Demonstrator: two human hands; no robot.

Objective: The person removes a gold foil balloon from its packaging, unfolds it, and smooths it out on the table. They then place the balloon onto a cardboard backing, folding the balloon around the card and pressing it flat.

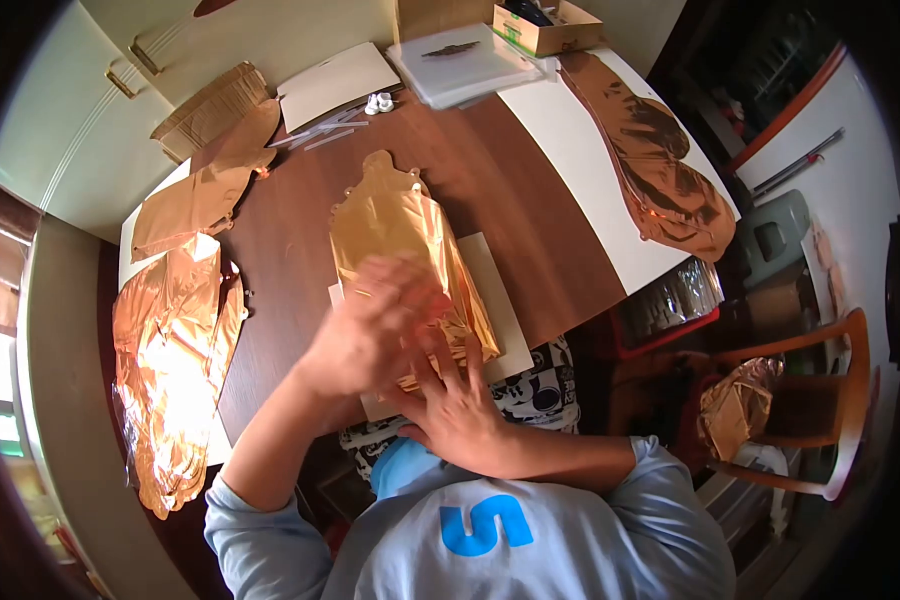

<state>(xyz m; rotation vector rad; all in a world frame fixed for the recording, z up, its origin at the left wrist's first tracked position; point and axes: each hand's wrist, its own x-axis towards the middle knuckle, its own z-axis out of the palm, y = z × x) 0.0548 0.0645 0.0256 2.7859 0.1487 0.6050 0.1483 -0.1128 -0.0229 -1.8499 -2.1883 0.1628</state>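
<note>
Both hands are flat on the gold foil balloon: left hand and right hand press its near end, no closed grip, onto card on the worktop.

Gold foil balloons on the worktop: one centre, two at left edge, one at right edge. Cardboard box: one, far corner. Hands: two.
</note>
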